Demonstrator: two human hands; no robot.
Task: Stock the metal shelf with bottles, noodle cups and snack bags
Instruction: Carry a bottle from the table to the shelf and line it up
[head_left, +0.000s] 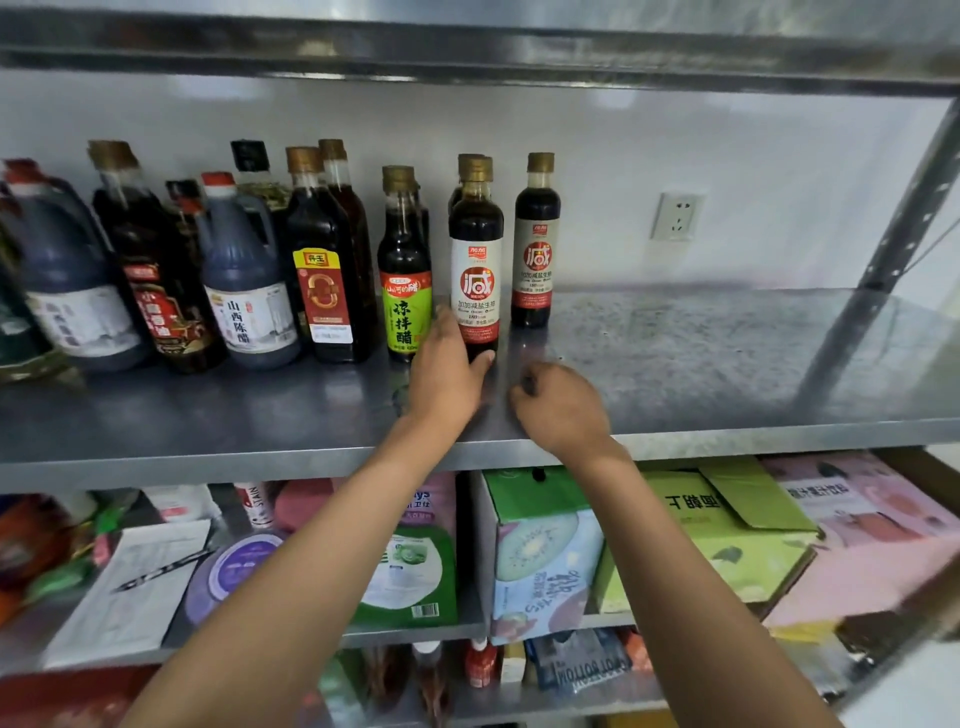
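Head view. Your left hand grips the base of a dark glass soy sauce bottle with a gold cap and a white-and-red label, which stands upright on the grey metal shelf board; the fingers curl round its left side and the thumb presses its lower right. Your right hand hangs just right of that bottle, apart from it, fingers loosely curled over the shelf board and holding nothing.

Taking the held bottle as landmark: a second bottle of the same kind stands upright to its right and further back, not touching. Another gold cap shows directly behind it. Just to its left stands a dark bottle with a green label, close to your fingers. Further left runs a crowded row: a tall dark bottle with a red-and-yellow label, a dark plastic jug with a red cap and white label, and more dark bottles, blurred at the edge.

Below the held bottle, on the lower shelf, sit a kiwi-printed carton, a green cardboard box, a pink box and a sheet of paper.
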